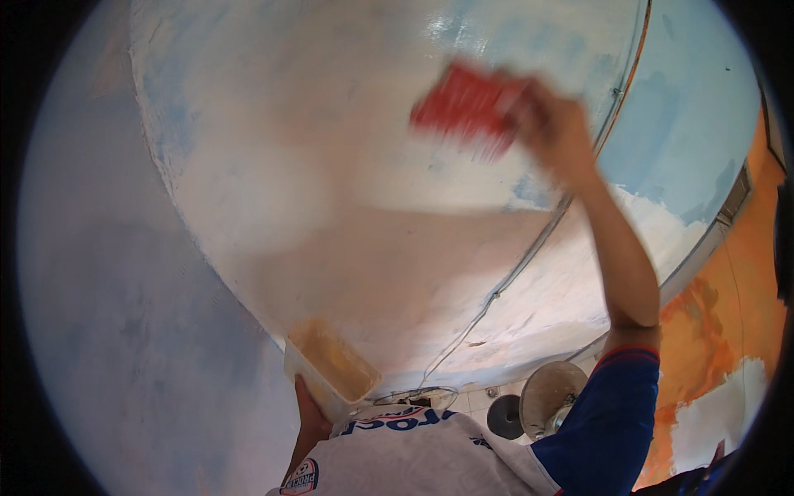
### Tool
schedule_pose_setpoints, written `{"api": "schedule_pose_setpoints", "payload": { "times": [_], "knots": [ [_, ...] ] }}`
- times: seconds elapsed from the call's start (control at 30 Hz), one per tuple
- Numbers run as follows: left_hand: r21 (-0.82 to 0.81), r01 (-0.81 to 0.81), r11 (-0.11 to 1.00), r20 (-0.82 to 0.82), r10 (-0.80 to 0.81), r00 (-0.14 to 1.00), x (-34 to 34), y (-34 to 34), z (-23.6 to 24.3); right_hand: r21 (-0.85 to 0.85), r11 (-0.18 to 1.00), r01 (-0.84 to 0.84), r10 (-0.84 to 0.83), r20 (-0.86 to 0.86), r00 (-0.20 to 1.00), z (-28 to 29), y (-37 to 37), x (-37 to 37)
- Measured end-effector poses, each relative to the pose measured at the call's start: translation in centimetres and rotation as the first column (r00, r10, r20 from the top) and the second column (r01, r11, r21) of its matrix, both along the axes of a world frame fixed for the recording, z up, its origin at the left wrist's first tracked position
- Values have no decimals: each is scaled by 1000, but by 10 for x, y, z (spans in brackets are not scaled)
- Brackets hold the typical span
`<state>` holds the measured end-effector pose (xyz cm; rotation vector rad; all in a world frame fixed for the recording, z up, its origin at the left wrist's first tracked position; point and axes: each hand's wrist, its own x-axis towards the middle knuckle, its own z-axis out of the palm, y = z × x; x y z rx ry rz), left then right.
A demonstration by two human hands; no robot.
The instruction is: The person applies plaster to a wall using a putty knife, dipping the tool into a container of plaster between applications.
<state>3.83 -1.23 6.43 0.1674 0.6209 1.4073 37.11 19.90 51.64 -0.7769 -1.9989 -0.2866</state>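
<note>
Raised to the wall, my right hand [552, 132] grips a wide red brush [465, 103]. Motion smears both, and bristles seem to hang from the brush's lower edge. Whether the brush touches the pale, patchily painted wall [347, 116] I cannot tell. Low in front of my body, my left hand [311, 407] supports a whitish rectangular plastic tub [364, 393], tilted, its inside yellowish. Most of the left fingers are hidden behind the tub.
A thin cable [529, 256] runs down the wall. A bluish-grey wall [124, 273] stands at the left, an orange, partly white-patched wall [695, 355] at the right. On the tiled floor are a round dark object [504, 417] and a round stool-like seat [550, 390].
</note>
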Motion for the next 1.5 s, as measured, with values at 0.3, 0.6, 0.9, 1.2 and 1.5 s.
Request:
{"api": "schedule_pose_setpoints", "payload": {
  "times": [0.3,0.6,0.9,1.2,1.5],
  "knots": [
    [-52,26,998,-70,-30,997,2,-2,-15,96,992,-83,104,-242,965,59,-44,40],
    [-72,85,994,-92,-92,992,1,19,-25,112,969,221,-231,82,970,73,-16,50],
    [1,128,992,-120,-127,985,12,36,-16,554,735,392,-169,-410,896,211,-16,116],
    [-2,162,987,-133,-161,978,9,38,-18,120,992,37,-71,302,951,-43,-5,105],
    [23,145,989,-136,-141,981,10,41,-18,723,661,201,-9,-261,965,249,-4,117]
  ]
}}
